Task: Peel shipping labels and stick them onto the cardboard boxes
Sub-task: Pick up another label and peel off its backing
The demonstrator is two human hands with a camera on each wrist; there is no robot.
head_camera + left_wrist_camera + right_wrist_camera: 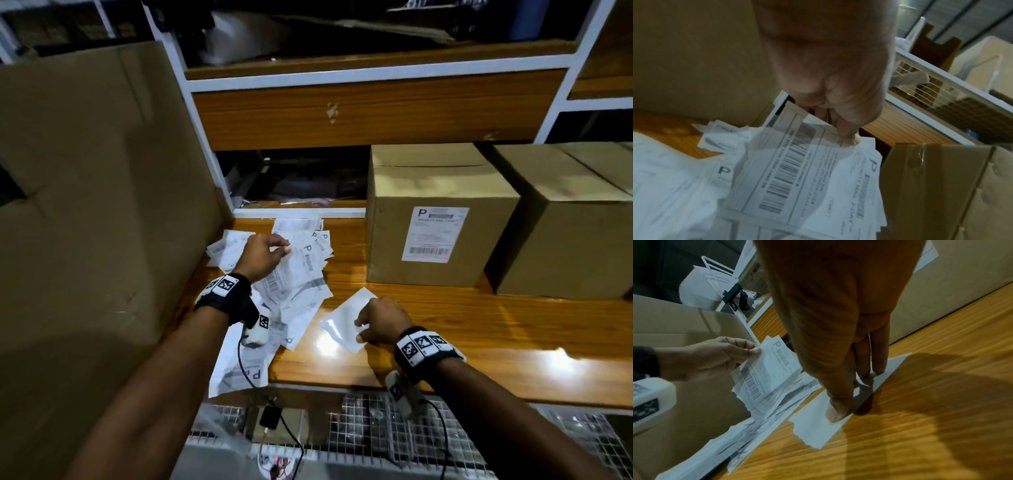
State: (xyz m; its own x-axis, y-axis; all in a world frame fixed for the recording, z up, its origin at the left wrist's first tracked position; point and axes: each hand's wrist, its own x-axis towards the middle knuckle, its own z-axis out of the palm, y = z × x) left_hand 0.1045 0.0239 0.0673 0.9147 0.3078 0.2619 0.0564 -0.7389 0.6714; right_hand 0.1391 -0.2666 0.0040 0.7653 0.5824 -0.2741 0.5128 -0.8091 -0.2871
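A loose pile of white shipping labels (291, 284) lies on the wooden table (479, 329) at the left. My left hand (282, 248) hovers over the pile and pinches one printed label (797, 170) by its top edge between thumb and fingers (846, 139); the same pinch shows in the right wrist view (752, 350). My right hand (359, 330) rests with straight fingertips (836, 413) on a blank white backing sheet (818, 430) lying flat on the table. A cardboard box (435, 181) at the back carries a stuck label (435, 234).
A second, unlabelled cardboard box (565, 219) stands right of the labelled one. A large cardboard sheet (96, 171) leans up at the left beside the pile. Shelving (376, 113) rises behind the table. A wire grid (376, 428) lies below the front edge.
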